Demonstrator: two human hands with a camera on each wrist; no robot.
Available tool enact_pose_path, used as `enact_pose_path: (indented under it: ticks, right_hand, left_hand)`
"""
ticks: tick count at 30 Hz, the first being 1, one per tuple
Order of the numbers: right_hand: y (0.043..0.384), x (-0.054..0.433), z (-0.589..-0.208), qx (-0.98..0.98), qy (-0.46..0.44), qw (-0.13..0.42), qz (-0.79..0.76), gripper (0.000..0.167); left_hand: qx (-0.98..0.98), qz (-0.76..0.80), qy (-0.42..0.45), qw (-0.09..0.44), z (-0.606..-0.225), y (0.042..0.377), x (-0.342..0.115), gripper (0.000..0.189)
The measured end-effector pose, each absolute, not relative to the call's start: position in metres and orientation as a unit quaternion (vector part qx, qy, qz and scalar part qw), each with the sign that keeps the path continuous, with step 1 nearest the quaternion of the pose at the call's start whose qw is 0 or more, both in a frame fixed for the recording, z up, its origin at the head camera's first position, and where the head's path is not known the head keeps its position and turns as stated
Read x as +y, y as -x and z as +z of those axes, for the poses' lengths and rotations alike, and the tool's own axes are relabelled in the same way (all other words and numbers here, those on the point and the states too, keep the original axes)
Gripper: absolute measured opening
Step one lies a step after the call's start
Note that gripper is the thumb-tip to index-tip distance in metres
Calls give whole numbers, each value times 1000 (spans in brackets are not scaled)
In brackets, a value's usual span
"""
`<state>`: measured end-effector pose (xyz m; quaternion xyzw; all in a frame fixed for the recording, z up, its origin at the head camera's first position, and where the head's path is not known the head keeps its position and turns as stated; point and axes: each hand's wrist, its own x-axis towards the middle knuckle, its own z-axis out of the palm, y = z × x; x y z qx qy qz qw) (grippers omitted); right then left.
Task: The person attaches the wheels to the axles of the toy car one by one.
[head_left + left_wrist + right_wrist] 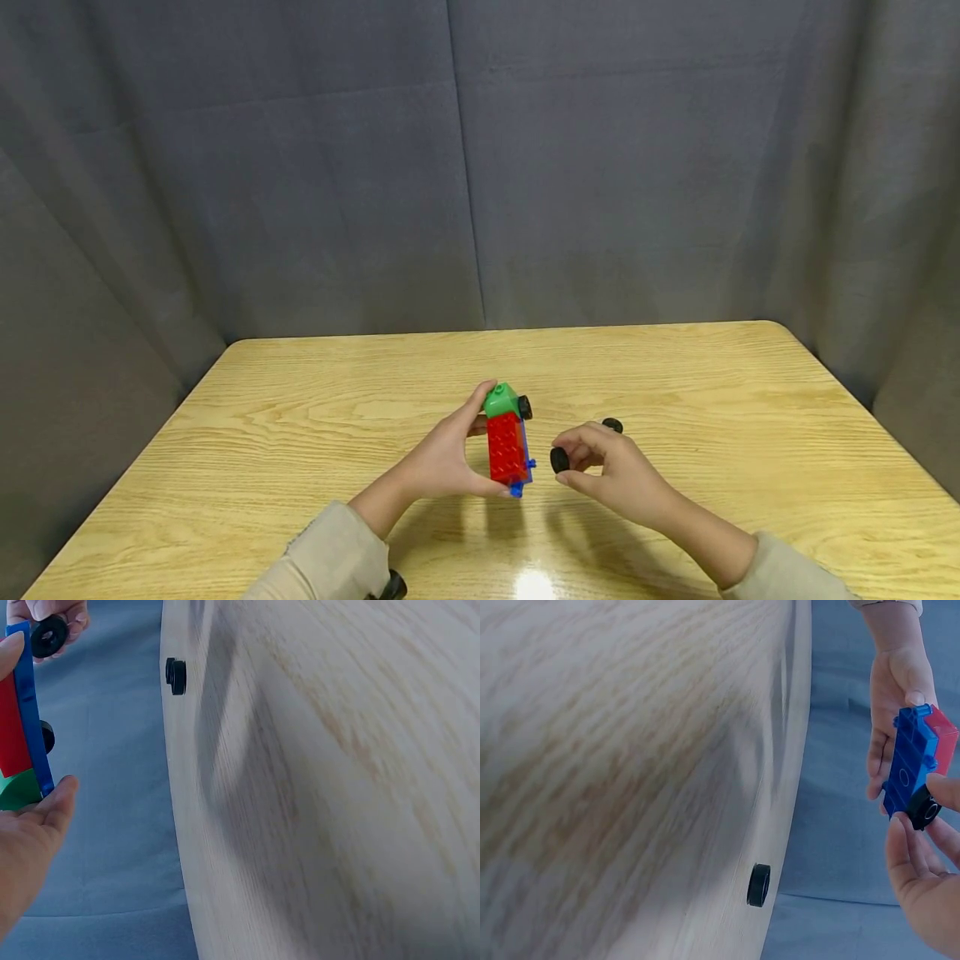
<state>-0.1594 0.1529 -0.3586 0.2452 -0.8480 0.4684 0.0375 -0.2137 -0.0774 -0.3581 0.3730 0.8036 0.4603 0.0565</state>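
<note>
My left hand point(448, 457) holds a toy car point(506, 447) up over the table, thumb at its near end and fingers round the green end. The car has a red studded block on a blue base point(913, 742), with small blue pegs sticking out at its side. One black wheel point(525, 407) sits by the green part. Just right of the car, my right hand point(621, 475) pinches a loose black wheel point(559, 460) between thumb and fingers. In the right wrist view this wheel point(921, 808) overlaps the car's base.
Another black wheel point(612, 425) lies on the wooden table point(337, 392) behind my right hand. A black round piece point(393, 586) shows beside my left sleeve at the near edge of the view. Grey curtains point(337, 192) hang around the table.
</note>
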Motion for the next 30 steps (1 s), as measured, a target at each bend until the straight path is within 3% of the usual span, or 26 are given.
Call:
enact_pose_path:
  ticks: [30]
  right_hand:
    - [159, 147, -355, -844, -250, 31, 474, 28]
  left_hand:
    - [800, 462, -378, 60, -357, 214, -77, 105]
